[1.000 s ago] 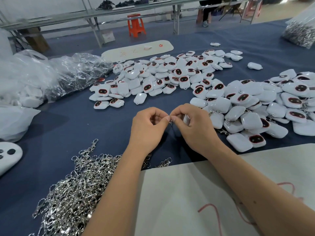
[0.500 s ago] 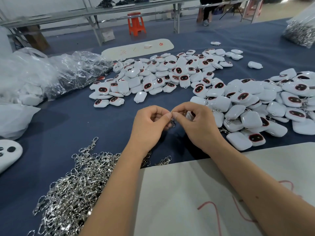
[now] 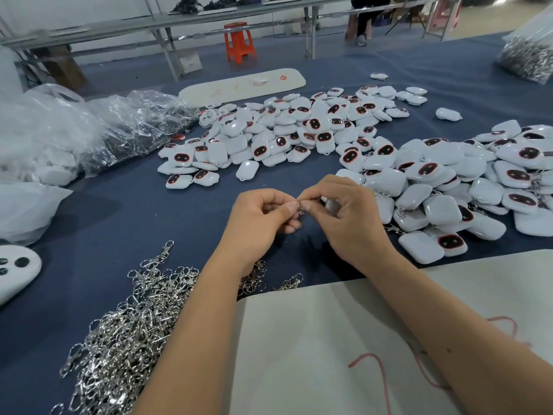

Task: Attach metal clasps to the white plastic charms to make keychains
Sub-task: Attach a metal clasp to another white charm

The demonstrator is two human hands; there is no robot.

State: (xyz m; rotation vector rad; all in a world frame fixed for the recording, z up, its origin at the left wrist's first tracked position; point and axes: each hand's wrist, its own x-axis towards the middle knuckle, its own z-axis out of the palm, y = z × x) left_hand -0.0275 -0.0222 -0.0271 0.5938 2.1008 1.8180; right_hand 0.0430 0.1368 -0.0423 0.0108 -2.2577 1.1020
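Note:
My left hand (image 3: pixel 260 220) and my right hand (image 3: pixel 350 217) meet over the blue table, fingertips together. Between them a small metal clasp (image 3: pixel 300 209) is pinched by my left thumb and finger. My right hand holds a white plastic charm (image 3: pixel 330 203), mostly hidden behind its fingers, and pinches at the clasp too. A heap of loose silver clasps (image 3: pixel 125 333) lies at the near left. One pile of white charms with dark red-rimmed faces (image 3: pixel 287 130) spreads beyond my hands. A second charm pile (image 3: pixel 466 187), with clasps showing among them, lies to the right.
A white sheet with red marks (image 3: pixel 344 354) covers the near table edge. Clear plastic bags (image 3: pixel 89 136) lie at the left, and a bag of metal parts (image 3: pixel 529 58) sits far right. A white board (image 3: pixel 242 85) lies beyond the charms. An orange stool (image 3: pixel 239 40) stands on the floor.
Both hands have stayed together at the same spot, with small finger movements on the clasp. The view has shifted slightly.

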